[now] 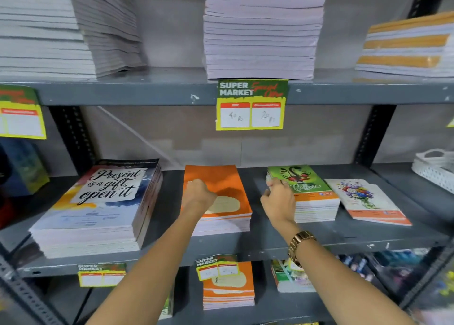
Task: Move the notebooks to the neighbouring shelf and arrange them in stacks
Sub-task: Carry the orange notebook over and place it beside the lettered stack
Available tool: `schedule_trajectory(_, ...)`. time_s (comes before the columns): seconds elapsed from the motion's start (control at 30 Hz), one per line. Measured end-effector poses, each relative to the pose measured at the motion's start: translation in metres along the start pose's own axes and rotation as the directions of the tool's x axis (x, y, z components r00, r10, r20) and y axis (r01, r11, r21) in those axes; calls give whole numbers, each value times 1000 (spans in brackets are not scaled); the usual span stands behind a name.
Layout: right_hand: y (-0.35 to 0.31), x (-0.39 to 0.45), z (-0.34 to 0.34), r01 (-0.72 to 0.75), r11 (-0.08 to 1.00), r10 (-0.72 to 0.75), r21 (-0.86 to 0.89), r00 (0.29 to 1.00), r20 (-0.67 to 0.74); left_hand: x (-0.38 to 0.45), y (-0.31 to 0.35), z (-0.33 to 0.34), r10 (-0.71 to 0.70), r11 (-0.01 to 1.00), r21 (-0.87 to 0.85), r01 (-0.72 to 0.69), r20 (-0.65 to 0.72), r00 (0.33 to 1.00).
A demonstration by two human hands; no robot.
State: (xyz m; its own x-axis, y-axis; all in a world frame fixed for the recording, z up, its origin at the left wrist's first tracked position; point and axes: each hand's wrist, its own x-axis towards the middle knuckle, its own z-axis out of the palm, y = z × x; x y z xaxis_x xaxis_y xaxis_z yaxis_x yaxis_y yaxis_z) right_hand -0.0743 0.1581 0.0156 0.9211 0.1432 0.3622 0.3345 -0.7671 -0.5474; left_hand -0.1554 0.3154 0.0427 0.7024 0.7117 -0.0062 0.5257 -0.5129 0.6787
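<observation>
On the middle grey shelf (270, 241) stand several notebook stacks. My left hand (197, 195) rests with curled fingers on top of the orange stack (221, 177) at its left edge. My right hand (278, 200) pinches the left edge of the green "Coffee" stack (304, 179), fingers closed on the upper covers; a gold watch is on that wrist. A tall stack with a "Present is a gift, open it" cover (98, 201) stands to the left. A thin pile with floral covers (366, 199) lies to the right.
The upper shelf holds tall pale stacks (260, 34) and an orange-striped stack (405, 47). A price tag (250, 106) hangs from its edge. A white basket (434, 170) sits at far right. The lower shelf holds an orange stack (228, 285) and more notebooks.
</observation>
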Motion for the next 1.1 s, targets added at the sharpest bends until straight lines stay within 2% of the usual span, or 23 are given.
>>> schedule_trajectory(0.17, 43, 16, -27, 22, 992, -33, -124, 996, -87, -11, 46, 35, 105, 994, -36, -103, 48, 993)
schedule_trajectory(0.47, 154, 40, -76, -143, 956, 118, -255, 987, -109, -39, 121, 124, 337, 937, -143, -317, 139, 931)
schedule_trajectory(0.57, 186, 48, -90, -210, 935, 190, -285, 977, -97, -56, 137, 157, 449, 894, -81, -442, 191, 873)
schedule_trajectory(0.77, 244, 63, -105, -332, 914, 324, -235, 943, -73, -90, 152, 223, 637, 729, 60, -682, 307, 707)
schedule_trajectory(0.93, 271, 81, -106, -435, 867, 451, -243, 892, 13, -100, 160, 262, 592, 568, 246, -786, 542, 597)
schedule_trajectory(1.03, 284, 88, -103, -481, 838, 513, -256, 855, 74, -100, 153, 278, 537, 546, 246, -801, 631, 560)
schedule_trajectory(1.1, 289, 93, -99, -478, 824, 529, -305, 842, 108, -99, 149, 287, 533, 543, 248, -802, 636, 558)
